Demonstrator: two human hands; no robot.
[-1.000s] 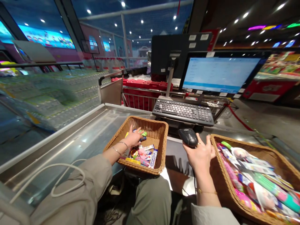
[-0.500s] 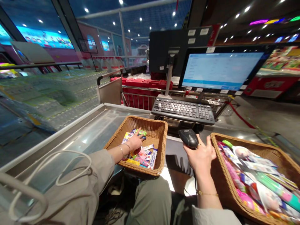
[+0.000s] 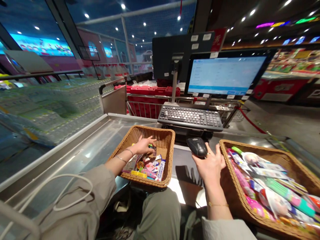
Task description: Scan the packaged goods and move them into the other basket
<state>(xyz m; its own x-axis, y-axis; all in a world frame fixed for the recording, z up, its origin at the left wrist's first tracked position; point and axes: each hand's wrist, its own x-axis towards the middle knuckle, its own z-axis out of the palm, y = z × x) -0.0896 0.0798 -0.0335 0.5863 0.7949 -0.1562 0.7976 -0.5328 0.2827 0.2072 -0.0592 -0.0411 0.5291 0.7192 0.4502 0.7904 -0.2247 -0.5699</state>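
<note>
My left hand (image 3: 143, 146) reaches into the left wicker basket (image 3: 168, 156), fingers curled around a small green and blue packet (image 3: 151, 146) above several colourful snack packets (image 3: 147, 165). My right hand (image 3: 211, 165) holds a black barcode scanner (image 3: 197, 146) upright between the two baskets, fingers partly spread. A larger wicker basket (image 3: 226, 186) on the right is full of bright packets and tubes (image 3: 267, 190).
A steel checkout counter (image 3: 82, 150) runs along the left. Behind the baskets stand a black keyboard (image 3: 190, 117), a lit monitor (image 3: 225, 75) and a second screen's back (image 3: 175, 55). Red crates (image 3: 150, 96) sit in a trolley beyond. A white cord (image 3: 65, 196) lies on my sleeve.
My left hand has shifted slightly back and right inside the left basket and closed on the small packet. My right hand with the scanner stayed nearly still.
</note>
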